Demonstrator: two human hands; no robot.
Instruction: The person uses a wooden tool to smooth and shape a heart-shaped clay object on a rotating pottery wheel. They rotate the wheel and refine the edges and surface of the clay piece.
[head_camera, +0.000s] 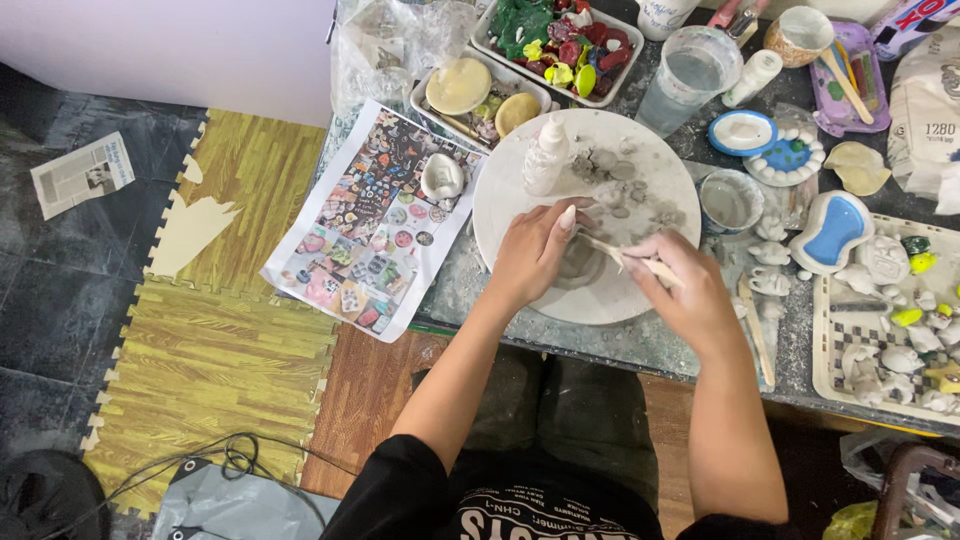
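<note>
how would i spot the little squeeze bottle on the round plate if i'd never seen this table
Find the big round white plate at the table's middle, above both hands. At its upper left stands a small white squeeze bottle with a pointed nozzle. It is the only upright thing on the plate; the rest are flat grey clay lumps.

Even, bright overhead light; soft shadows under table; sharp focus; slight wide-angle stretch at edges.
</note>
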